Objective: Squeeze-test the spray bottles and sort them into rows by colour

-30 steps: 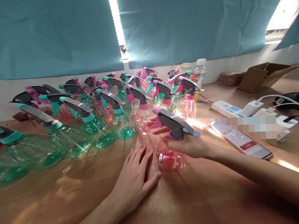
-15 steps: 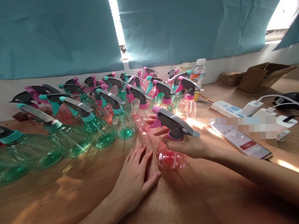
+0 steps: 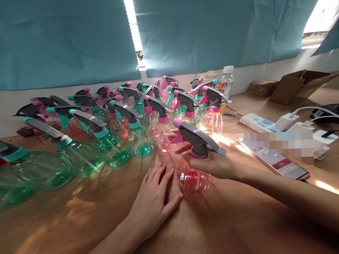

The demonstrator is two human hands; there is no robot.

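A pink spray bottle [image 3: 194,180] with a grey and pink trigger head stands upright on the table. My right hand [image 3: 212,164] is at its neck, thumb in front and fingers reaching out behind the trigger head; the bottle partly hides its grip. My left hand [image 3: 152,194] lies flat on the tabletop left of this bottle, fingers apart, holding nothing. Just beyond both hands are a green spray bottle [image 3: 143,148] and another pink spray bottle [image 3: 164,136].
Several more green and pink spray bottles fill the left and back, including a green one [image 3: 114,153]. To the right lie a phone [image 3: 270,158] and a power strip [image 3: 255,122] with chargers and cables. Behind are a drink bottle [image 3: 226,84] and an open cardboard box [image 3: 290,87].
Almost nothing differs. The view has shifted very slightly; both hands and the pink spray bottle stay in place.
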